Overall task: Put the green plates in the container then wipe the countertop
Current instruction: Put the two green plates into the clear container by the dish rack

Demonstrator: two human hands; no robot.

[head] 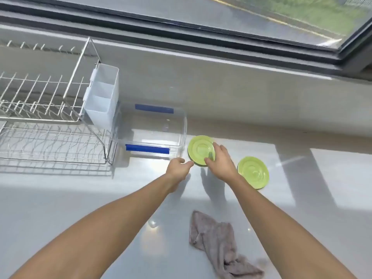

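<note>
Two green plates are in view. One green plate (199, 149) is tilted up just right of the clear container (182, 125), and my right hand (220, 161) grips its right edge. My left hand (178, 166) hovers by the plate's lower left rim, fingers loosely curled, holding nothing that I can see. The second green plate (253, 171) lies flat on the white countertop (80, 198), to the right of my right wrist. The container has blue clips and is empty. A crumpled grey cloth (217, 244) lies on the countertop near me.
A wire dish rack (46, 125) with a white plastic cutlery holder (102, 97) stands at the left, touching the container. A window sill and window (201, 27) run along the back. Sunlight patches fall across the counter on the right.
</note>
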